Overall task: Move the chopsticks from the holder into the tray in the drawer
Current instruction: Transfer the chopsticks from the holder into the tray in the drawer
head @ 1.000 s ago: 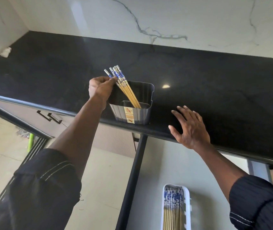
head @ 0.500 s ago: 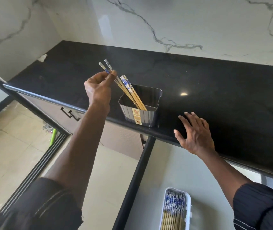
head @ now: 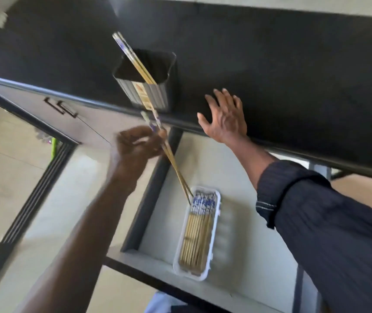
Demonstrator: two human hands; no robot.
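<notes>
My left hand (head: 135, 147) is shut on a pair of chopsticks (head: 176, 172), blue-patterned tops up, thin ends slanting down to the near end of the white tray (head: 216, 224). The tray lies in the open drawer (head: 243, 199) and holds several chopsticks (head: 197, 238) side by side. The grey holder (head: 155, 93) stands at the counter's front edge with a few chopsticks (head: 133, 57) still leaning in it. My right hand (head: 225, 118) rests flat and open on the counter edge, right of the holder. The view is blurred by motion.
The black counter (head: 270, 53) runs across the top under a marbled wall. A cabinet front with dark handles (head: 61, 107) is at the left, above a tiled floor (head: 4, 159). The drawer's dark left wall (head: 153, 188) lies beside the tray.
My left hand has lifted two chopsticks out of the holder and brought them down over the drawer, tips at the tray. The head camera has tilted downward. My right hand stayed put.
</notes>
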